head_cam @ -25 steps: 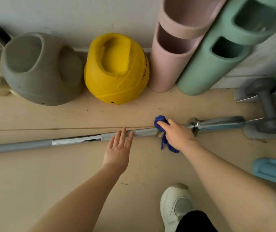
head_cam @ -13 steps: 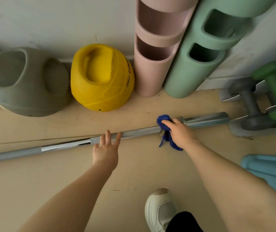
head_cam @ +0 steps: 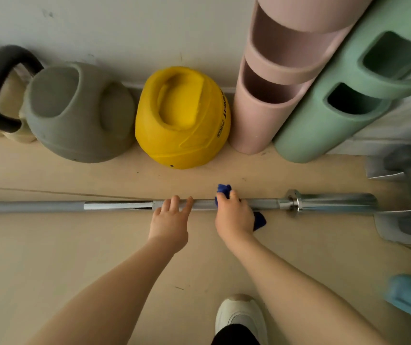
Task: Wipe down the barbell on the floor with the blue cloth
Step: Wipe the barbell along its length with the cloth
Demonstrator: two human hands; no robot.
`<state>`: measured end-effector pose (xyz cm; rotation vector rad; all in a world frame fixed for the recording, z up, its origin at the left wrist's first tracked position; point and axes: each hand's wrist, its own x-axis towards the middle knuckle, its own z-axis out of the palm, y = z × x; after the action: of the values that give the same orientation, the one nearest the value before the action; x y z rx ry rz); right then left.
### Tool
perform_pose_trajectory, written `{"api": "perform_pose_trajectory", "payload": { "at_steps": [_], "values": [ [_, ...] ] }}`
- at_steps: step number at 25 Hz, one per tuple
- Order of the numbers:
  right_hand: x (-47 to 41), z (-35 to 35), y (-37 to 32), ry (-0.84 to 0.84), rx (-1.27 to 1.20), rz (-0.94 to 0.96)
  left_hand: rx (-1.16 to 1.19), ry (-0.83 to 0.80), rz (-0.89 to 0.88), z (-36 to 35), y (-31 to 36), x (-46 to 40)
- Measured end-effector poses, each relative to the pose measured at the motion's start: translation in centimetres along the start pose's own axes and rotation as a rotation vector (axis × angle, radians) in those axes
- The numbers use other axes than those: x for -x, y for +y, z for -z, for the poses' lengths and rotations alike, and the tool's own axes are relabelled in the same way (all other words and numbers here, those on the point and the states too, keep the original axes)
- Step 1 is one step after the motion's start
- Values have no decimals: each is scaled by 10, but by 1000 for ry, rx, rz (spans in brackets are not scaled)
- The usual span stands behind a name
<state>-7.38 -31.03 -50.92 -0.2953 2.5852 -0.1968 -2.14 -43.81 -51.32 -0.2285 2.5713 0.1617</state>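
With our right hand (head_cam: 234, 217) we pinch the soft blue cloth (head_cam: 224, 189) around the heavy, stiff barbell (head_cam: 117, 205) lying on the floor (head_cam: 75, 257), while just left of that grip our left hand (head_cam: 170, 224) rests straight fingers on its knurled shaft.

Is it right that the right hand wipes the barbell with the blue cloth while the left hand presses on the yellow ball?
Not quite. The head view shows the left hand resting its fingers on the barbell, not on the yellow ball. The right hand does hold the blue cloth on the bar.
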Motion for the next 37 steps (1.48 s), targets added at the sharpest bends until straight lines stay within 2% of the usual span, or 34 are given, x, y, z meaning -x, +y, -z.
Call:
{"api": "perform_pose_trajectory", "payload": {
  "at_steps": [4, 5, 7, 9, 12, 15, 17, 19, 21, 22, 25, 26, 28, 31, 34, 37],
  "values": [
    [-3, -11, -51, -142, -118, 279, 313, 50, 115, 13, -14, -2],
    [-12, -8, -49, -130, -105, 273, 322, 63, 106, 14, -21, 1],
    [-28, -2, -38, -71, -66, 147, 283, 144, 76, 11, -37, 11],
    [-26, -4, -41, -7, -24, 63, 272, 199, 118, 6, -43, 19],
    [-5, -18, -73, 7, -40, 264, 311, 181, 230, -5, -41, 26],
    [-7, -23, -72, -13, -22, 464, 360, 167, 287, -4, -40, 34],
    [-20, -12, -55, -19, 50, 417, 376, 173, 346, 4, -48, 40],
    [-28, -4, -50, -28, 104, 272, 375, 183, 407, 11, -64, 45],
    [-21, -6, -68, -41, 84, 193, 396, 193, 465, 14, -84, 42],
    [-15, -10, -82, -48, 69, 236, 412, 191, 494, 14, -93, 40],
    [1, -34, -110, -117, 15, 543, 395, 174, 490, 9, -118, 35],
    [1, -37, -109, -142, 58, 642, 361, 166, 455, 7, -128, 34],
    [-2, -39, -97, -55, 227, 716, 266, 170, 371, 4, -154, 32],
    [0, -43, -71, 144, 233, 625, 153, 155, 295, 5, -189, 24],
    [-1, -37, -63, 223, 140, 542, 83, 162, 255, 8, -214, 16],
    [-9, -29, -87, 282, -69, 181, 48, 188, 209, 11, -242, 10]
  ]
}}
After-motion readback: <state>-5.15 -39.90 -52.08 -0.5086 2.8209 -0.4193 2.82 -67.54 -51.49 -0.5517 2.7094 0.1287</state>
